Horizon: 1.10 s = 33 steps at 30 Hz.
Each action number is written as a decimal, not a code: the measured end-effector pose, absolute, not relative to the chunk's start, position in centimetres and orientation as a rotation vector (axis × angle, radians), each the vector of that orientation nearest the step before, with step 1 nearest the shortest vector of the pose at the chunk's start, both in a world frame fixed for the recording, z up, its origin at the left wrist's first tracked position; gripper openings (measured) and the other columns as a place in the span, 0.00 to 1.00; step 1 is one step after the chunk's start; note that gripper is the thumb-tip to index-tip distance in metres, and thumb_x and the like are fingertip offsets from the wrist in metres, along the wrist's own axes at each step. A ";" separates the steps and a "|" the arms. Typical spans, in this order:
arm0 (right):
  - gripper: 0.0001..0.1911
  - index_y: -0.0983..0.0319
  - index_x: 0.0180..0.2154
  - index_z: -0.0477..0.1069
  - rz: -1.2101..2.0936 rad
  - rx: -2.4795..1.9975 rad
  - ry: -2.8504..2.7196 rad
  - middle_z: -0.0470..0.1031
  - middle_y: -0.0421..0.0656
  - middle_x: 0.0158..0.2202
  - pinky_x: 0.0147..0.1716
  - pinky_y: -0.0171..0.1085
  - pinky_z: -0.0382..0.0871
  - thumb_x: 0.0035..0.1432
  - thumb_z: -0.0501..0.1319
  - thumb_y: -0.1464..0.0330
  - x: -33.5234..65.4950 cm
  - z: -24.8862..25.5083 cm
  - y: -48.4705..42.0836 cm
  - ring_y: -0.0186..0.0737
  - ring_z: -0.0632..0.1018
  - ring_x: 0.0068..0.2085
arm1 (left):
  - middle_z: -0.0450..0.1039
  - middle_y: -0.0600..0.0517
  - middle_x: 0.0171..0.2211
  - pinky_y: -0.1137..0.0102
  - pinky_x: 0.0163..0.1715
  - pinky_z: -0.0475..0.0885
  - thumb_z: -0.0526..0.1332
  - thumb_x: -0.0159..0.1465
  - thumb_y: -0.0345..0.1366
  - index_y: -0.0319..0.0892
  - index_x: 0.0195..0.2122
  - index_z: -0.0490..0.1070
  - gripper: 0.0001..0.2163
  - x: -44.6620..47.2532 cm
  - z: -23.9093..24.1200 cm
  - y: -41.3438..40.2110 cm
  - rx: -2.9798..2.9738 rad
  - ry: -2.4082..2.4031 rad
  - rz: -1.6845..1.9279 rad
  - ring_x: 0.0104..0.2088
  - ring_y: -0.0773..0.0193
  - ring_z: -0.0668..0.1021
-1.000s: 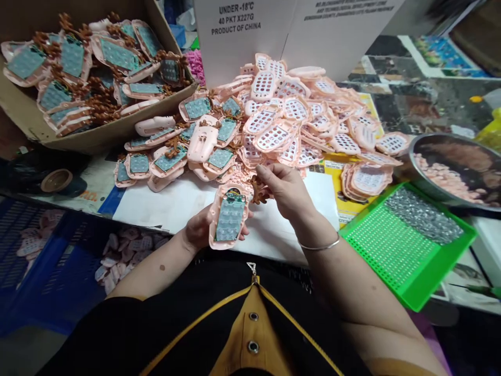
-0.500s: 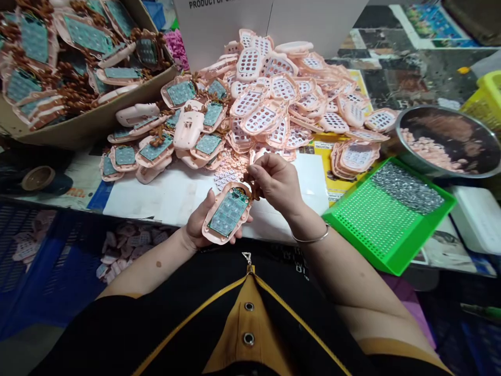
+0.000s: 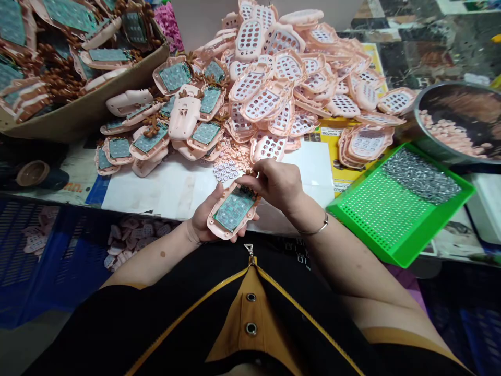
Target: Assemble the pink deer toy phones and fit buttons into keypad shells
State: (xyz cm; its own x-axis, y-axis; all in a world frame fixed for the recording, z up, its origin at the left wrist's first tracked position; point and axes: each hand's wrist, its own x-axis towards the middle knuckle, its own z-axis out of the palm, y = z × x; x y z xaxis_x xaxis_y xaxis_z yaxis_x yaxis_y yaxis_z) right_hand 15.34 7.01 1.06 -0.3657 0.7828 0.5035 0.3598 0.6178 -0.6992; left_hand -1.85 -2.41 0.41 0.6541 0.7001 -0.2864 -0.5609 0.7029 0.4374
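Note:
My left hand (image 3: 207, 214) cradles a pale pink toy phone shell half (image 3: 221, 230) from below, thumb along its left edge. Inside the shell lies a green circuit board (image 3: 235, 206), facing up. At the shell's top end, my right hand (image 3: 276, 185) is closed in a pinch, with a bit of brown showing by the fingertips. What those fingers grip is hidden. Just beyond the hands are small white keypad pieces (image 3: 226, 171) and loose pink buttons (image 3: 234, 151). Behind them is a heap of pink front shells with button holes (image 3: 267, 102).
Left of the heap lie shells with boards (image 3: 151, 138); more fill a cardboard box (image 3: 129, 78). On the right are a green tray (image 3: 385, 209) of metal screws (image 3: 420, 175) and a steel bowl (image 3: 420, 130) with pink pieces. Blue crates (image 3: 74, 266) stand below the table's left edge.
My right hand has come down over the shell's top end, now covering the brown piece there. The shell in my left hand has shifted slightly right and tilted. The camera view has moved a little.

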 end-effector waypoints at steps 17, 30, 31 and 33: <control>0.31 0.59 0.25 0.67 0.969 -0.983 -1.802 0.66 0.33 0.17 0.21 0.34 0.56 0.50 0.65 0.38 15.9 1.2 6.1 0.29 0.64 0.20 | 0.81 0.43 0.37 0.71 0.17 0.76 0.62 0.61 0.61 0.37 0.50 0.73 0.31 -1.7 0.0 -3.0 0.406 0.459 0.733 0.24 0.59 0.82; 0.32 0.57 0.22 0.61 0.955 -1.009 -1.882 0.64 0.35 0.17 0.21 0.35 0.54 0.52 0.61 0.36 16.3 0.4 5.7 0.31 0.62 0.20 | 0.80 0.45 0.38 0.71 0.19 0.76 0.66 0.57 0.62 0.39 0.51 0.73 0.32 -1.9 -0.6 -3.0 0.471 0.550 0.660 0.25 0.61 0.81; 0.32 0.57 0.23 0.61 1.046 -1.016 -1.822 0.64 0.34 0.17 0.20 0.34 0.55 0.52 0.61 0.36 16.3 0.2 5.8 0.30 0.62 0.20 | 0.81 0.45 0.38 0.71 0.19 0.76 0.67 0.56 0.62 0.40 0.51 0.73 0.32 -1.9 -0.6 -3.0 0.467 0.538 0.657 0.25 0.60 0.81; 0.31 0.57 0.23 0.62 1.164 -1.006 -1.740 0.64 0.33 0.16 0.20 0.33 0.56 0.51 0.63 0.37 16.2 0.0 5.8 0.30 0.63 0.19 | 0.81 0.45 0.37 0.71 0.18 0.76 0.67 0.55 0.63 0.40 0.51 0.73 0.34 -1.9 -0.5 -3.0 0.447 0.503 0.648 0.24 0.59 0.82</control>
State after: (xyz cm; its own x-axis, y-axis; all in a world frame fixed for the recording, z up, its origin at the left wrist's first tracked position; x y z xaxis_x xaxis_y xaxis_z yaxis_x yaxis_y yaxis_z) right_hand 16.16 5.76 0.02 -0.3672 0.9122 0.1820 0.1795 0.2615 -0.9484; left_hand -1.85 -3.01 -0.51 0.6873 0.6622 -0.2987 -0.4531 0.7121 0.5363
